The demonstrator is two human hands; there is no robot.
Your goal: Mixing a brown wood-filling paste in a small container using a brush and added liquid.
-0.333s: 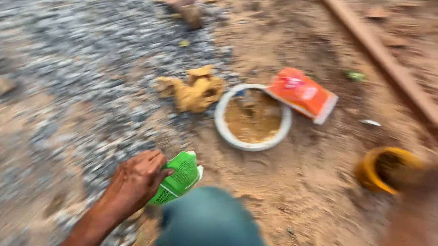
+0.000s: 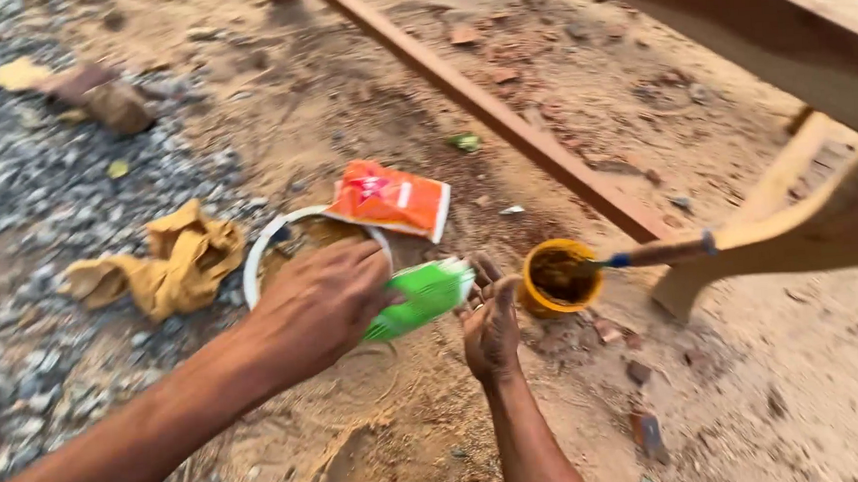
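My left hand (image 2: 320, 305) grips a green packet (image 2: 422, 296) and holds it level above the sandy ground. My right hand (image 2: 490, 328) is open, palm up, with its fingers just under the packet's free end. A white bowl (image 2: 257, 257) with brown contents lies behind my left hand, partly hidden by it. An orange packet (image 2: 389, 200) rests on the bowl's far rim. To the right of my right hand stands a small yellow cup (image 2: 558, 278) of brown paste with a brush (image 2: 657, 253) sticking out of it.
A crumpled yellow cloth (image 2: 171, 263) lies left of the bowl on grey gravel. A long rusty bar (image 2: 497, 116) runs diagonally across the sand. Wooden furniture (image 2: 799, 207) stands at the right. Bits of red brick are scattered near the cup.
The view has swung right and the wooden piece has come into sight. My left hand has carried the green packet to the right, over the bowl, and my right hand has come up under it.
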